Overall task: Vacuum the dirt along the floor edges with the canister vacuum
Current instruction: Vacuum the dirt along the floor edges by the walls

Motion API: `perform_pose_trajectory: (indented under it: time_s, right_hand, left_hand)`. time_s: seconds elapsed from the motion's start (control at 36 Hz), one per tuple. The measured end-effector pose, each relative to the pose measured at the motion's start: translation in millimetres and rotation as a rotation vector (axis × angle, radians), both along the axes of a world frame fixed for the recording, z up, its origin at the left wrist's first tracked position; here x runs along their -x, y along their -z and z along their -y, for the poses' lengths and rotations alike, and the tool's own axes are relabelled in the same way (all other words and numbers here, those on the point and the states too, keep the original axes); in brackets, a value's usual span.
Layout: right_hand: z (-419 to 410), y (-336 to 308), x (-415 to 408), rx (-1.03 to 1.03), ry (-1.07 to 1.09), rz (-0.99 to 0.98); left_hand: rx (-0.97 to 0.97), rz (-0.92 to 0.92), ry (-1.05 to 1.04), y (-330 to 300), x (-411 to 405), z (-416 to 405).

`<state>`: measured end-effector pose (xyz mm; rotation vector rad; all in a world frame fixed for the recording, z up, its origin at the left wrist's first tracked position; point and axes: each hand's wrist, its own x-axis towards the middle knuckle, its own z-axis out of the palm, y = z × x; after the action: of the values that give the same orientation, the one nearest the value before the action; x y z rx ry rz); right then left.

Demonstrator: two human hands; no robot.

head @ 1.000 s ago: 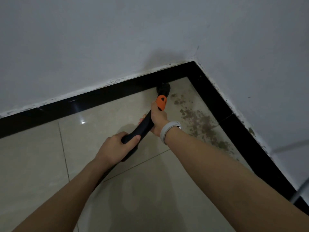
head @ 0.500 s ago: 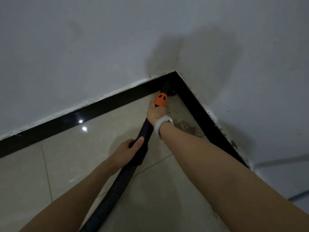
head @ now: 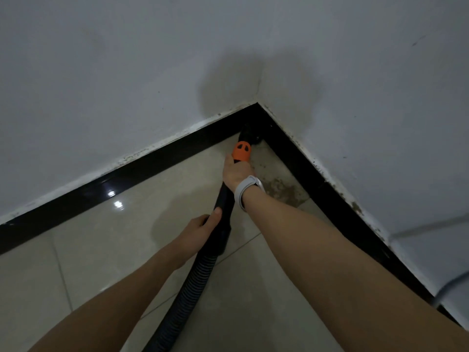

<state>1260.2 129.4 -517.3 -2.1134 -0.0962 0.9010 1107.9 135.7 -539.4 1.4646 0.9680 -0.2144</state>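
Note:
The black vacuum wand runs from a ribbed hose at the bottom up to an orange collar and a dark brush nozzle pushed into the floor corner. My right hand, with a white wristband, grips the wand just below the orange collar. Lower down, my left hand grips the wand where it meets the hose. A patch of brown dirt lies on the tile along the right skirting, just right of my right wrist.
Two white walls meet at the corner, each with a black skirting along its foot. Beige floor tiles fill the lower left. A pale cable hangs at the right edge.
The nozzle has moved from the back skirting into the corner, both hands going forward with it. The view has shifted right, and the hose has come into sight.

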Motion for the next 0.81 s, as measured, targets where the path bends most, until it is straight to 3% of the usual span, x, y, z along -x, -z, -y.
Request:
perform_pose_trajectory:
  time_s: [0.14, 0.25, 0.39, 0.81]
  right_hand:
    - [2, 7, 10, -0.034, 0.068, 0.046]
    - [15, 15, 22, 0.004, 0.1, 0.034]
    - [18, 13, 29, 0.025, 0.132, 0.044]
    - [26, 10, 49, 0.06, 0.231, 0.03]
  left_hand:
    - [0.041, 0.017, -0.179, 13, 6, -3]
    - [0.111, 0.044, -0.082, 22, 18, 4]
    - [-0.035, 0.067, 0.017, 26, 27, 11]
    - [-0.09, 0.06, 0.101, 34, 48, 13]
